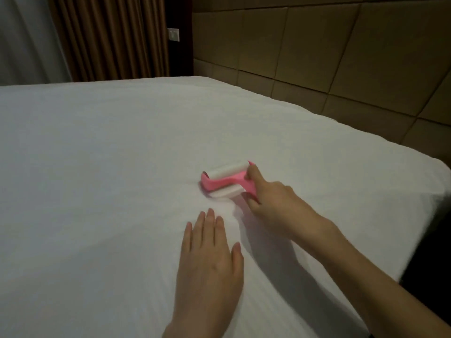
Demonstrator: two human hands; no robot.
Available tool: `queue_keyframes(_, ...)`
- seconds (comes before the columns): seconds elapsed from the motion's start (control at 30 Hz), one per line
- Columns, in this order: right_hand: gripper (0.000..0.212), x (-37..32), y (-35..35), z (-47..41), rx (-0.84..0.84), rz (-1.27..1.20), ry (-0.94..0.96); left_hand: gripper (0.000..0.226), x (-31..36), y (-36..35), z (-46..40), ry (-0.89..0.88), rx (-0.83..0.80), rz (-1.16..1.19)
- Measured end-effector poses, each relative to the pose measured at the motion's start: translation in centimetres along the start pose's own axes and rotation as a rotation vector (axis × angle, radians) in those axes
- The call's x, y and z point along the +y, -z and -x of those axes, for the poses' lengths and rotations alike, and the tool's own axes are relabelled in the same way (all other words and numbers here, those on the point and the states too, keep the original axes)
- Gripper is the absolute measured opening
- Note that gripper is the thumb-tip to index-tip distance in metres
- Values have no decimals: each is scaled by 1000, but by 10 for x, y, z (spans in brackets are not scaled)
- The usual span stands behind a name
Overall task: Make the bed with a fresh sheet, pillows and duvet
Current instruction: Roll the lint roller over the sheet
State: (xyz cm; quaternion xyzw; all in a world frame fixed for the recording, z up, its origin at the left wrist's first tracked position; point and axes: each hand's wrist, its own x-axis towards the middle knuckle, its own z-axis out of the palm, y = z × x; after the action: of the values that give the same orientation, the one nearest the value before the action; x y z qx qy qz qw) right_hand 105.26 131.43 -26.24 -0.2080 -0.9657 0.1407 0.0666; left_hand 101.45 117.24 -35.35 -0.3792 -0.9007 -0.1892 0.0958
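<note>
Bed, sheet (122, 154) fitted: we press our left hand (210, 254) flat near centre; our right hand (271, 198) grips a pink lint roller (222, 182) just beyond. Pillows, duvet not in view; both seemingly still to do.

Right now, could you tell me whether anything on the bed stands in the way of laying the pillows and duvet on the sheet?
Only the pink lint roller, which the right hand grips near the middle of the white sheet, and the left hand lying flat on the sheet just in front of it. No pillows or duvet are in view.
</note>
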Motion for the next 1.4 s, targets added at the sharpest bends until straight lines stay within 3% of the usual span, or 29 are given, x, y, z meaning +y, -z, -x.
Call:
queue_keyframes(0.17,36,-24,-19,-146,-15,-49,32,81,-2,-9,-6,-16,60,16)
queue_keyframes(0.4,61,-49,-33,-236,-7,-49,-12,59,-5,-12,-8,-81,155,32)
queue_keyframes(0.6,26,-12,-13,-179,-34,-37,91,67,-5,-4,-5,-36,102,30)
queue_keyframes(0.8,23,75,38,-4,-111,-27,141,30,9,16,-29,-27,25,-125)
queue_keyframes(0.87,22,108,59,60,-185,-120,71,18,25,21,-49,-27,-13,-97)
queue_keyframes(0.97,31,187,84,135,-206,-214,-133,29,55,13,-80,-91,-82,-96)
queue_keyframes(1.07,39,264,82,175,-25,-103,-242,35,76,-5,-109,-53,-156,-45)
queue_keyframes(1.17,36,215,80,153,6,-106,-218,40,80,-25,-128,-63,-182,-9)
queue_keyframes(1.33,26,181,61,37,-19,-43,-112,71,71,-42,-134,-58,-158,-21)
queue_keyframes(1.4,25,174,53,-29,-36,4,-64,63,72,-47,-133,-69,-116,-17)
